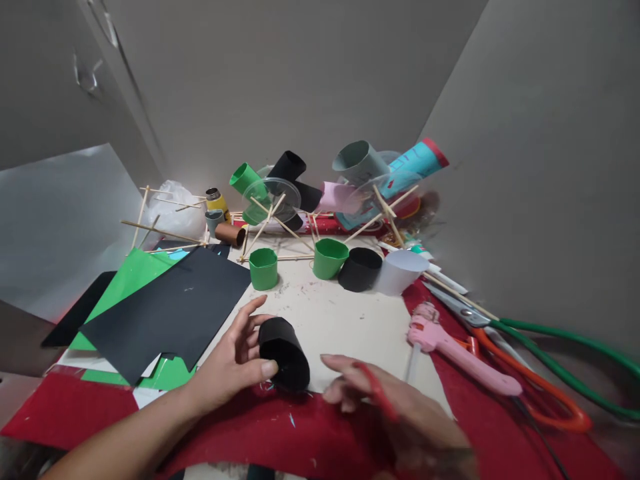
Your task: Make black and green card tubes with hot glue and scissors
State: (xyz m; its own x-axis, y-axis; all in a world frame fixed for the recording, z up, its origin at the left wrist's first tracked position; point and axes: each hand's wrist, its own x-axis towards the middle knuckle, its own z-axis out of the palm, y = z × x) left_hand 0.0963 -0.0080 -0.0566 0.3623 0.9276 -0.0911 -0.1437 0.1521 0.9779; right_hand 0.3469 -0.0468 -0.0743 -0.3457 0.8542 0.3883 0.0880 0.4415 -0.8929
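Observation:
My left hand [235,353] is closed round a short black paper cup [285,353], its thumb at the near rim and its fingers behind the wall. The cup tilts, with its opening toward me. To its right, apart from it, hovers my right hand [380,393], blurred, with the index finger stretched toward the cup. A blurred red strip crosses its knuckles; what it is I cannot make out. Beyond the hands stand two green paper cups [263,269], a black one [360,269] and a white one [401,271].
Stick frames [270,220] with clear discs and coloured paper tubes stand behind. Black paper [170,310] lies over green sheets at left. On the right are a pink glue gun [460,353] and large scissors with green and orange handles [545,380]. A yellow bottle [215,200] stands further back.

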